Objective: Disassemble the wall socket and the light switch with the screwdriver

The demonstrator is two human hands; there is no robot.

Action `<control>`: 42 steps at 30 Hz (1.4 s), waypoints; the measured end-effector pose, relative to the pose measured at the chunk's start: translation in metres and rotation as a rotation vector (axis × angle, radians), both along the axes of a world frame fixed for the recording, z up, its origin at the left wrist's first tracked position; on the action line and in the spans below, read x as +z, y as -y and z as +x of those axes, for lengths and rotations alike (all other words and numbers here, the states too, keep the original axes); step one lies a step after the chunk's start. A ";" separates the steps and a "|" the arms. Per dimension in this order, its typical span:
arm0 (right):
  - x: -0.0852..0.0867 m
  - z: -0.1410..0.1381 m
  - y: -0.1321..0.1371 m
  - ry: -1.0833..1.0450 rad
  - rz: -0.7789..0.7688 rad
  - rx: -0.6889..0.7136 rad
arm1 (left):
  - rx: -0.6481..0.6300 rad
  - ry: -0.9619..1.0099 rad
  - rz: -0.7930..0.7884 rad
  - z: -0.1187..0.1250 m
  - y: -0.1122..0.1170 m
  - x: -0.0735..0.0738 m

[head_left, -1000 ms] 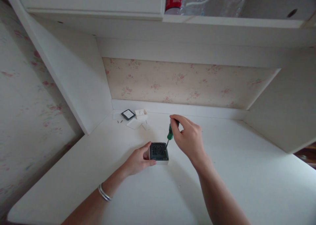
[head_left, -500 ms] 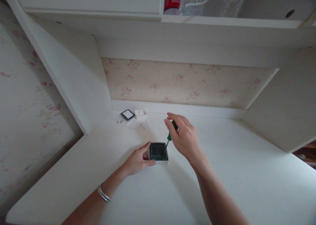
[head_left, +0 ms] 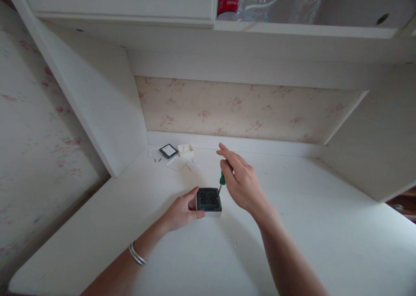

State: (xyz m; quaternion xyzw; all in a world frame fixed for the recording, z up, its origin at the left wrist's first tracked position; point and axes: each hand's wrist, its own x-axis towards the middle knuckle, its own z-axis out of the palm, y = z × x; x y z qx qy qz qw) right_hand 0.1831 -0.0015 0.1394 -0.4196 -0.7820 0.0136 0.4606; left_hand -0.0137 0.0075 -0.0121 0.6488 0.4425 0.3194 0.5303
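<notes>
A black wall socket (head_left: 208,199) sits face up in a white mounting box (head_left: 212,214) on the desk. My left hand (head_left: 182,211) grips its left side, with the thumb along the near edge and a finger at the far corner. In my right hand (head_left: 242,181) is a screwdriver (head_left: 222,178) with a green handle, its upper part partly hidden by the fingers. The shaft leans slightly, and the tip meets the right part of the socket. My right index finger is stretched out past the handle.
At the back left of the white desk (head_left: 312,226) lie a dark-framed plate (head_left: 168,151), a small cream box (head_left: 185,150), thin white sheets (head_left: 176,163) and two small screws (head_left: 157,160). A shelf overhead holds a red-labelled bottle (head_left: 229,0) and clear plastic bottles.
My right fingers have shifted around the screwdriver handle, and it stands a little more upright. The socket and my left hand stay in place.
</notes>
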 end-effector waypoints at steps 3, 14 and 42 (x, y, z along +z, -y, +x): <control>0.000 0.001 0.000 -0.024 0.022 -0.003 | 0.014 -0.041 -0.006 -0.001 0.000 0.000; 0.000 0.001 0.000 0.045 -0.058 -0.040 | 0.012 -0.033 0.003 -0.001 0.000 -0.002; -0.002 0.003 -0.002 -0.034 -0.052 -0.096 | -0.004 0.036 -0.010 -0.001 0.002 0.003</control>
